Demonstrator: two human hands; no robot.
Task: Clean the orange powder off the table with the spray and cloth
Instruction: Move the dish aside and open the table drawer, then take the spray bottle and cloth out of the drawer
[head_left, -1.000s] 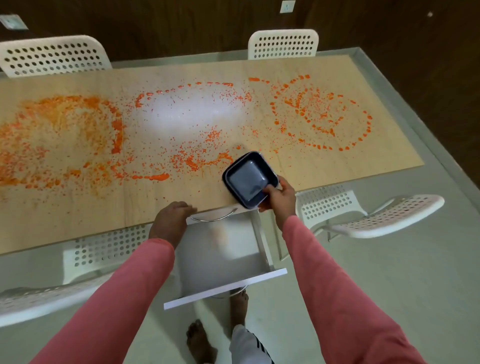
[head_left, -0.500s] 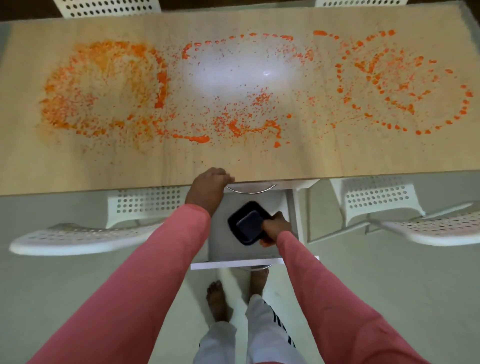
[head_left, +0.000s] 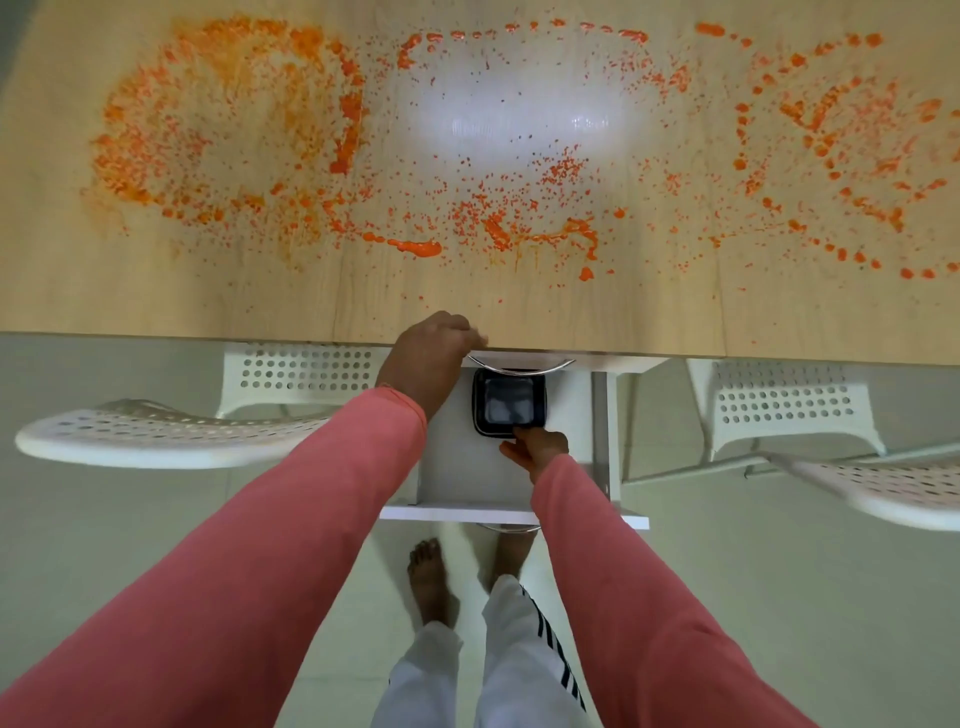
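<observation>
Orange powder (head_left: 498, 228) lies scattered in rings and blotches across the light wooden table (head_left: 156, 301). Under the table's near edge a white drawer (head_left: 452, 467) stands pulled out. A small dark square tray (head_left: 509, 405) sits inside it at the back. My right hand (head_left: 535, 447) pinches the tray's near edge. My left hand (head_left: 431, 353) rests curled on the table's edge, just left of the drawer's metal handle (head_left: 519, 366). No spray bottle or cloth is in view.
White perforated chairs stand at the left (head_left: 171, 431) and right (head_left: 810, 415) of the drawer, partly under the table. My bare feet (head_left: 431, 582) are on the pale floor below the drawer front (head_left: 509, 514).
My right hand has carried the dark tray from above the table edge down into the drawer and toward its back. My head has tilted downward; my left hand stayed on the edge.
</observation>
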